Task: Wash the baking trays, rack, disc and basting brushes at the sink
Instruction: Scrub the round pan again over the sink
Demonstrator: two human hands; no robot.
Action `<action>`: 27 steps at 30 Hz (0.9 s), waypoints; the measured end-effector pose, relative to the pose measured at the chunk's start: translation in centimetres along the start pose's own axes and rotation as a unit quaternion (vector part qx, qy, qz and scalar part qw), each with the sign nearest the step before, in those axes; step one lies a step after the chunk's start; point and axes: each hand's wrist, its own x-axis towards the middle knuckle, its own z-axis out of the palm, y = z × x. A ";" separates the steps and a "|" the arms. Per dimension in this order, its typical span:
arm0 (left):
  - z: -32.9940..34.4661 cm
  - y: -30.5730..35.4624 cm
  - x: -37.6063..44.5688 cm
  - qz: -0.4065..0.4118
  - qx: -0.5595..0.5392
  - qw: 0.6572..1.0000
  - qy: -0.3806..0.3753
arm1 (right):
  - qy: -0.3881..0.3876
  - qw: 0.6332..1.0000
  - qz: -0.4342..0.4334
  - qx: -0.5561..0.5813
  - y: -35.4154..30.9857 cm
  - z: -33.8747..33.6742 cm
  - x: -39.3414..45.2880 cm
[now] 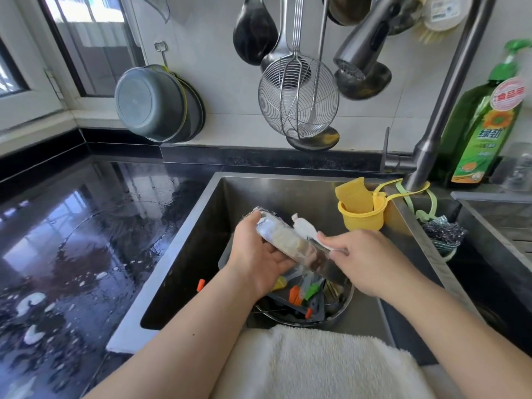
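Steel, soapy and shining, the tray (299,249) is held tilted above the sink (218,214), its far end high at the left. The left hand (259,254) cups it from below, fingers curled round its near edge, a firm grip. The right hand (365,260) pinches a white cloth (305,228) against the tray's upper face, likely mid-scrub. To do this well, I would judge: keep the left hand steady, work the cloth along the full length and into the rim, then turn it over. Below, in the sink, lie a dark tray (227,257), a wire rack (334,295) and brushes (296,293) with orange and green parts. A yellow holder (362,218) hangs at the far right. On the counter (72,226) beyond, the green bottle (483,133) reads "绿劲" and, on its red sticker, "食品".
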 end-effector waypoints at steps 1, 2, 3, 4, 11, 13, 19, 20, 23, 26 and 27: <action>0.1 -0.1 0.0 -0.003 0.012 1.000 0.005 | -0.011 1.000 -0.016 0.003 -0.3 0.1 -0.3; 0.1 -0.2 -0.1 -0.003 0.021 1.000 0.007 | -0.023 0.999 -0.038 0.006 -0.7 0.3 -0.7; 0.2 -0.3 -0.1 -0.001 0.025 1.000 0.007 | -0.030 0.998 -0.057 0.008 -1.2 0.5 -0.9; 0.2 -0.3 -0.1 0.002 0.025 1.000 0.006 | -0.028 0.997 -0.066 0.006 -1.5 0.7 -1.0; 0.1 -0.1 0.0 0.016 -0.025 0.999 0.018 | -0.033 0.998 -0.055 0.005 -2.1 0.8 -1.2; -0.1 0.0 0.0 0.021 -0.047 0.998 0.026 | -0.028 0.999 -0.038 0.004 -1.7 0.6 -0.9; -0.3 0.1 0.3 0.033 -0.084 0.996 0.028 | -0.050 0.998 -0.048 0.008 -1.4 0.9 -1.0; -0.3 0.1 0.4 0.035 -0.094 0.995 0.028 | -0.040 0.998 -0.042 0.007 -1.3 0.8 -0.8; -0.3 0.2 0.5 0.049 -0.107 0.993 0.028 | -0.002 1.000 -0.020 0.012 -0.5 0.6 -0.2; -0.4 0.2 0.5 0.059 -0.116 0.991 0.039 | -0.047 0.997 -0.052 0.019 -0.9 1.0 -0.6; -0.5 0.2 0.6 0.062 -0.122 0.990 0.040 | -0.040 0.998 -0.047 0.015 -0.9 1.0 -0.5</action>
